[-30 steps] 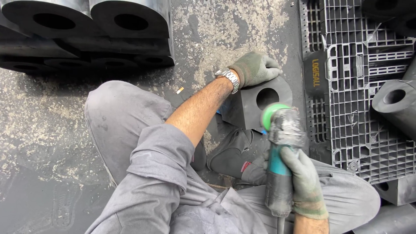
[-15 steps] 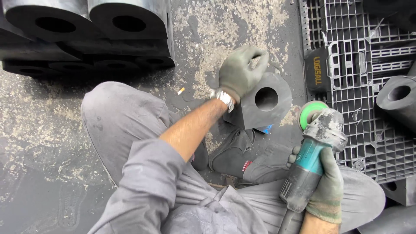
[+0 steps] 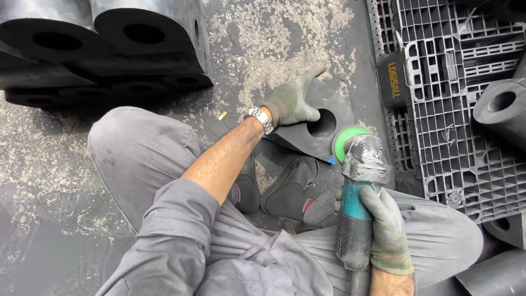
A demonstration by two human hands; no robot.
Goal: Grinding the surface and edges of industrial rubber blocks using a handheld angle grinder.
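A dark grey rubber block, rounded on one side and pierced by a round hole, is seen tipped up on the dusty floor just in front of the person's shoes. Its surface is matt and smooth, with a flat lower face and a thin blue edge visible beneath it. It is gripped along its upper left side by the left hand, which is covered by a worn grey-green knitted glove; the fingers are spread over the curved top and closed against the block. A metal wristwatch is worn just behind the glove. An angle grinder with a teal body and a scuffed grey metal head is held upright by the right hand, gloved alike and wrapped fully round the barrel. Its green disc is placed at the right edge of the block, though whether the two are touching cannot be told from this angle. Larger black rubber blocks of the same holed form are stacked at the upper left. A grey plastic pallet of open lattice work lies to the right, with another black cylinder resting on it.
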